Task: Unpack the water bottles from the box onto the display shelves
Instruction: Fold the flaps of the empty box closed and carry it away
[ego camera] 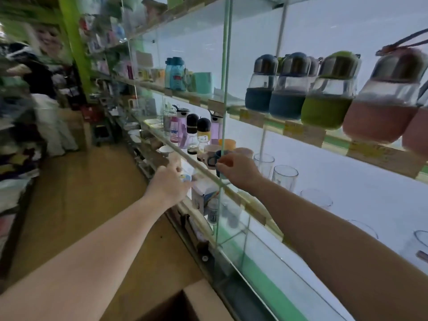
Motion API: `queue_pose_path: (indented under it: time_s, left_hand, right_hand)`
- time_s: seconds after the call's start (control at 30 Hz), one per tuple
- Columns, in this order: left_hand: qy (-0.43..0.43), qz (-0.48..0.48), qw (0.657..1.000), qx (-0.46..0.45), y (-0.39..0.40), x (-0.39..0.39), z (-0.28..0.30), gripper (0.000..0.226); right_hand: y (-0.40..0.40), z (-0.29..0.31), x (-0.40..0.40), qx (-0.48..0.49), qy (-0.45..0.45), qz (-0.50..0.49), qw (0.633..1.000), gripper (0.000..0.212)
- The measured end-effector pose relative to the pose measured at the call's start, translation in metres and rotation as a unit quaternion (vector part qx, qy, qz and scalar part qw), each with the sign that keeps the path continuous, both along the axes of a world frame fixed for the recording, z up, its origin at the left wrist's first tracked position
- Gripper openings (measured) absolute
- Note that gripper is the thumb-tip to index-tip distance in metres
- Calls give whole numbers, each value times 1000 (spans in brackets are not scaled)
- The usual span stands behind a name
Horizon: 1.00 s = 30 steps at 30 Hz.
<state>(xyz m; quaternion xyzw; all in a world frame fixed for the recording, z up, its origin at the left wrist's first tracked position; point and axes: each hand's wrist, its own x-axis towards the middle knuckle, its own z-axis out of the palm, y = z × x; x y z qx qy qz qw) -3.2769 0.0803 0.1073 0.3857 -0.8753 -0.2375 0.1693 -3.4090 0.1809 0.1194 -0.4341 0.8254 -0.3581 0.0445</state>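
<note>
An open cardboard box (pixel 196 300) stands at the bottom edge, below my arms. My left hand (pixel 169 184) reaches to the front of the middle glass shelf (pixel 257 212) and grips a small white and blue carton (pixel 187 176). My right hand (pixel 236 170) is over the same shelf and holds a dark blue cup-like item (pixel 218 158), mostly hidden by the fingers and a glass edge. On the shelf above stand round bottles with navy (pixel 287 89), green (pixel 328 93) and pink (pixel 389 98) sleeves.
Clear glass tumblers (pixel 284 177) stand to the right of my right hand. Mugs and small character bottles (pixel 203 133) crowd the shelf further left. A vertical glass divider (pixel 225 89) crosses in front. A person (pixel 44 93) stands down the aisle at left, on a brown floor (pixel 81 193).
</note>
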Motion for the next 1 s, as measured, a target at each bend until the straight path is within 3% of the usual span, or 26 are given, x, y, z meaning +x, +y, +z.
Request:
queue_pose_path:
  time_s: [0.57, 1.0]
  left_hand:
    - [-98, 158, 972, 143, -31, 84, -158, 38]
    - [-135, 199, 942, 233, -85, 107, -255, 34]
  right_hand:
    - [-46, -172, 69, 156, -142, 112, 971, 31]
    - [-96, -275, 89, 247, -229, 89, 937, 32]
